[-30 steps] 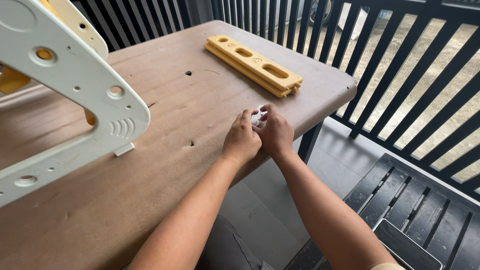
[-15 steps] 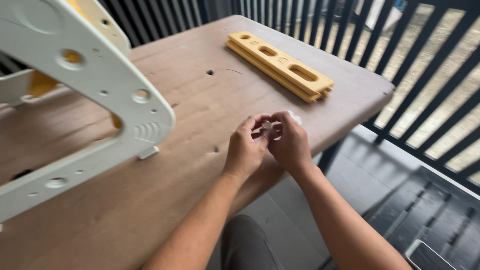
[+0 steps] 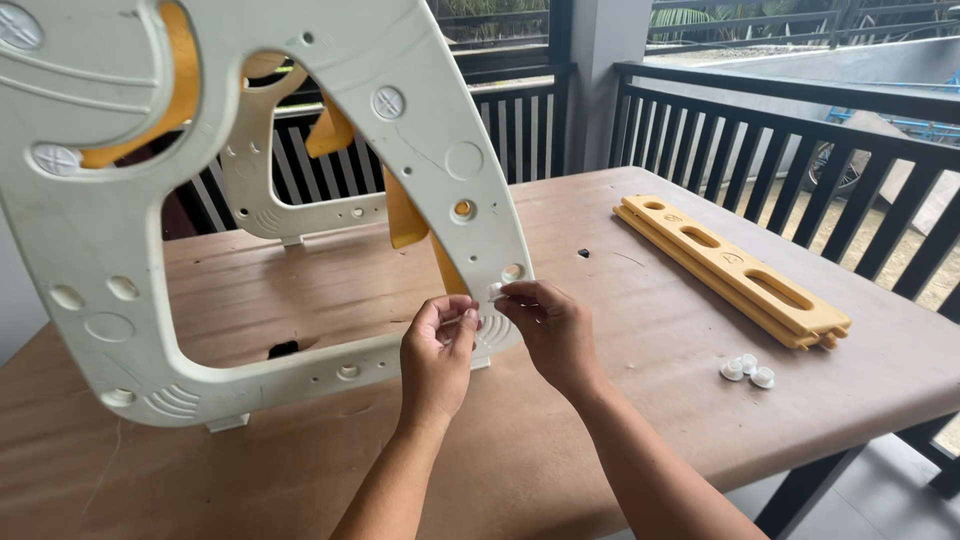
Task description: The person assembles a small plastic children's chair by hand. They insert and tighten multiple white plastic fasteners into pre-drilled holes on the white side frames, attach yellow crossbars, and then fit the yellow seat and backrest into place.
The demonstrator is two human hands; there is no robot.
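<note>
1. My right hand pinches a small white cap at frame centre, against the white plastic frame.
2. My left hand is half curled just beside it, fingertips near the cap; whether it grips anything, I cannot tell.
3. Three spare caps lie lower right on the bench, near the yellow slats.

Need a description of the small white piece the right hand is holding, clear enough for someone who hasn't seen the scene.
Start at the big cream plastic frame standing on the brown table. At its lower right corner, both hands meet; the right hand pinches a small white cap at its fingertips, just under a round hole in the frame. Unlike the three loose white caps lying near the yellow slotted boards, this one is held against the frame.
</note>
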